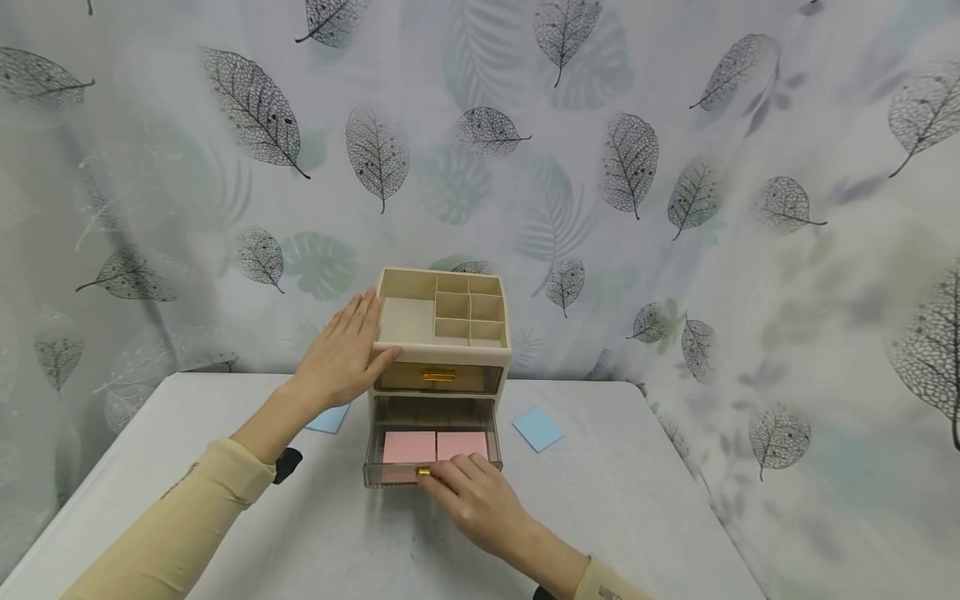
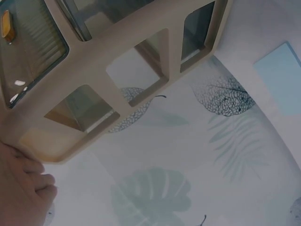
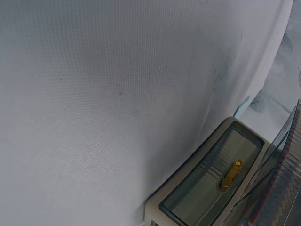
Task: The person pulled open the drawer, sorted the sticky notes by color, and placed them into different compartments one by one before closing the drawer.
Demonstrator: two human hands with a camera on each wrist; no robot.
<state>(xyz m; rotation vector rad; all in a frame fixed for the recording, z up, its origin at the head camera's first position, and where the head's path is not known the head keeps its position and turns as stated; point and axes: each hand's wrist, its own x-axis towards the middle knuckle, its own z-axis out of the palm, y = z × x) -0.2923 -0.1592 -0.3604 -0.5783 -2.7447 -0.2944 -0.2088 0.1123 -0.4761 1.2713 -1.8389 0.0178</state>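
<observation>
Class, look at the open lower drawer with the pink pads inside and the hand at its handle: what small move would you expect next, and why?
Probably a short push inward. The lower drawer stands pulled out with two pink pads lying flat in it, the right hand has fingers at its gold handle, and the left hand rests against the organizer, seemingly to steady it.

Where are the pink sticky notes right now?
In the head view, the pink sticky notes lie side by side inside the pulled-out lower drawer of the organizer, just behind the right hand at its gold handle.
</observation>
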